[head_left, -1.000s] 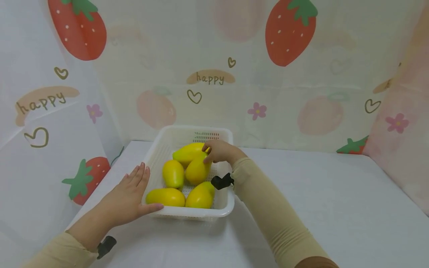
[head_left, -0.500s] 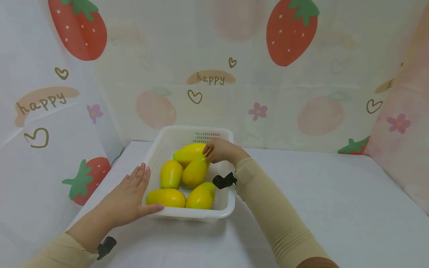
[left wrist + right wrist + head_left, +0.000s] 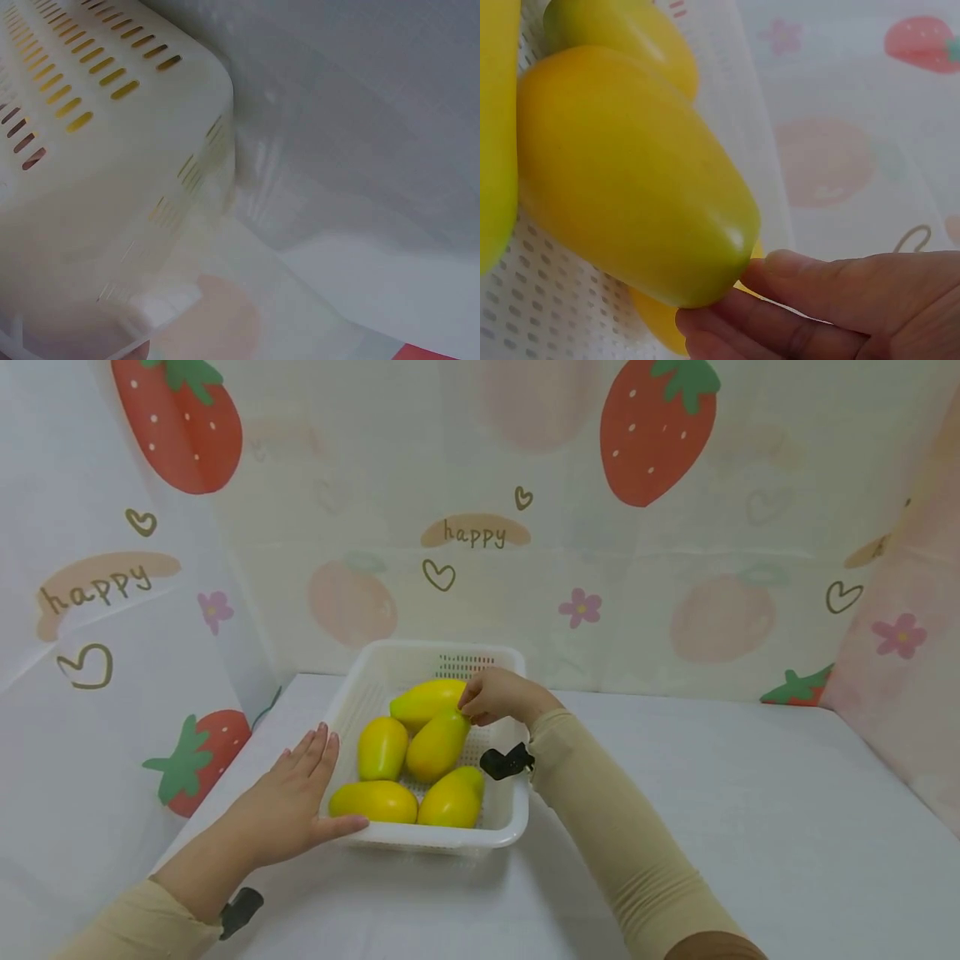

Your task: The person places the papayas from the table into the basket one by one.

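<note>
A white plastic basket [image 3: 465,837] holds several yellow mangoes with greenish ends. My right hand [image 3: 504,695] reaches over its right side, thumb and fingertips at the narrow green end of the middle mango [image 3: 437,745]. In the right wrist view the thumb of my right hand [image 3: 855,300] lies at one side of that tip and the fingers go under it. My left hand [image 3: 288,802] lies along the basket's left front corner, fingers straight, thumb over the front rim. The left wrist view shows the slotted basket wall [image 3: 150,127].
Around the middle mango lie a rear mango [image 3: 426,702], a left mango [image 3: 382,750], and two at the front, a front left mango [image 3: 372,802] and a front right mango [image 3: 452,799]. White cloth covers the table [image 3: 690,793]. A strawberry-printed curtain [image 3: 637,585] stands behind.
The middle mango has shifted slightly left, its green tip now more visible. My right fingers have drawn together at that tip. The left mango has moved slightly left; my left hand stays on the basket.
</note>
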A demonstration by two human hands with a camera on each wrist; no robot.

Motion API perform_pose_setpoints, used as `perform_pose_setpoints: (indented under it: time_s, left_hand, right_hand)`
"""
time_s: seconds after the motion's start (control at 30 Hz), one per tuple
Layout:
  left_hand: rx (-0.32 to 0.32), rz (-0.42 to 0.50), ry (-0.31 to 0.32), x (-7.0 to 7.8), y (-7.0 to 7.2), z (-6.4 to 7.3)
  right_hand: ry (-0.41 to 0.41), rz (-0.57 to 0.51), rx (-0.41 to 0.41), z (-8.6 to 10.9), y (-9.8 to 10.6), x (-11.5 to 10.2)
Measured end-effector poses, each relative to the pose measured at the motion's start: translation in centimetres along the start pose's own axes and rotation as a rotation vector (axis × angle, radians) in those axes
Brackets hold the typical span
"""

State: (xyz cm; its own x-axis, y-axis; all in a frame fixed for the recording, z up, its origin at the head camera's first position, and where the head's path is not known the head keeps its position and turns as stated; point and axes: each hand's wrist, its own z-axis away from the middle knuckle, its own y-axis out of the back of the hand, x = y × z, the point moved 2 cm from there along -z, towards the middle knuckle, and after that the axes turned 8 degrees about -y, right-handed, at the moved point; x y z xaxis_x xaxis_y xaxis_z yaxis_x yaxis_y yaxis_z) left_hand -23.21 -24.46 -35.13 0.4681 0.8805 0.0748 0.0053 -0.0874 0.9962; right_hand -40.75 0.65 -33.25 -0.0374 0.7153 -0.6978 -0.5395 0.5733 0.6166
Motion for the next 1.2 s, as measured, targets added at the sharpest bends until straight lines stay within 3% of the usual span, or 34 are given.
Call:
perform_pose_setpoints:
  time_s: [0.33, 0.87, 1.2]
  left_hand:
    - [0.008, 0.002, -0.004, 0.1, -0.1, 0.0]
    - [-0.003, 0.011, -0.007, 0.1, 0.0, -0.1]
    - [0.003, 0.026, -0.01, 0.0, 0.0, -0.1]
  right_hand:
    - [-0.006, -0.008, 0.007, 0.5, 0.6, 0.0]
    - [-0.008, -0.181, -0.02, 2.1, 1.9, 0.9]
    - [0.033, -0.202, 0.036, 4.1, 3.9, 1.8]
